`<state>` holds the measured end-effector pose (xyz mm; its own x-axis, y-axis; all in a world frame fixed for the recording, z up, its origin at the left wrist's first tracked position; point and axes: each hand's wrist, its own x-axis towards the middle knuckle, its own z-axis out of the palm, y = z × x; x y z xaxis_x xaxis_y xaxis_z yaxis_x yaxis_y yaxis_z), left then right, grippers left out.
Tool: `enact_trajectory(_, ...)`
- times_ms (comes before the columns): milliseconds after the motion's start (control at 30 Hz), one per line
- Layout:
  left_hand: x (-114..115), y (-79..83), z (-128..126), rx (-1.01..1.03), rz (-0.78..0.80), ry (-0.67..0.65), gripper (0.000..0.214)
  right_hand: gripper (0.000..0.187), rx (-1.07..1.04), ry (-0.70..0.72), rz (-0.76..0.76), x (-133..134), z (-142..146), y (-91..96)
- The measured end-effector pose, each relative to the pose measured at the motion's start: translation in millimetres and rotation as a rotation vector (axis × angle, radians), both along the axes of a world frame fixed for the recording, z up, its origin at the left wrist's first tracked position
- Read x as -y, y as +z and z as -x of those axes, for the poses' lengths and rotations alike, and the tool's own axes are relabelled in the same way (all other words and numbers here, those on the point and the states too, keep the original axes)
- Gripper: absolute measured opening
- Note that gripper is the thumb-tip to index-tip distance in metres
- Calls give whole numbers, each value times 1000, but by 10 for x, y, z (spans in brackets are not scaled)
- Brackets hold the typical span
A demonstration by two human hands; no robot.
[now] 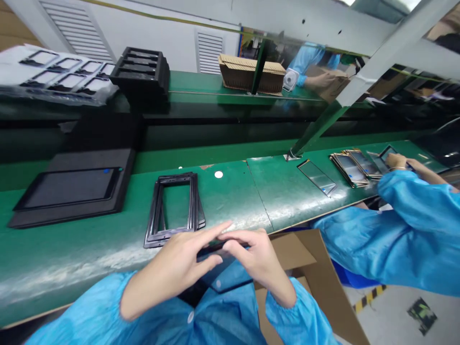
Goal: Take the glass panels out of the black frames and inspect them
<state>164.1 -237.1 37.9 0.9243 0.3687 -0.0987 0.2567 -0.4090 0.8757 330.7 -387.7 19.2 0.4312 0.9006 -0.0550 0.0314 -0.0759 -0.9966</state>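
My left hand and my right hand meet over my lap at the near edge of the green bench. Together they pinch a thin dark flat panel, held nearly edge-on, so most of it is hidden by my fingers. Both wrists come out of blue smock sleeves. Just beyond my hands a small stack of black rectangular frames lies flat on the bench.
A black tray holding a dark screen lies at the left. A single glass panel and a fanned pile of panels lie to the right, where a co-worker's hand rests. An open cardboard box stands by my right knee.
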Motion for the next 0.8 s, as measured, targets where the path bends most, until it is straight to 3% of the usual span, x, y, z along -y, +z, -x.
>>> enact_trajectory(67,-6,10,8,-47,113,0,48,21,-57,-85,-61,39,-74,-36)
enact_trajectory(167,-25,-58,79,19,409,254,39,32,-6,-328,-102,223,-274,-138)
enact_trajectory(233,-46,-137,131,101,514,392,43,40,-35,-356,-90,344,-366,-216)
enact_trajectory(300,-61,-210,154,137,515,437,47,40,-139,-351,-76,405,-370,-269)
enact_trajectory(367,-61,-248,140,165,374,449,44,37,-198,-383,-75,401,-300,-281)
enact_trajectory(433,-55,-243,97,208,40,444,41,32,-182,-407,-73,364,-211,-268)
enact_trajectory(500,-59,-213,40,249,-347,338,40,30,-143,-396,-69,331,-148,-253)
enact_trajectory(567,-86,-188,-16,274,-580,156,33,29,-115,-380,-63,319,-128,-249)
enact_trajectory(633,-121,-189,-67,295,-633,30,23,30,-102,-381,-66,321,-135,-250)
enact_trajectory(800,-51,-197,-188,284,-535,18,27,28,-87,-351,-74,248,-36,-221)
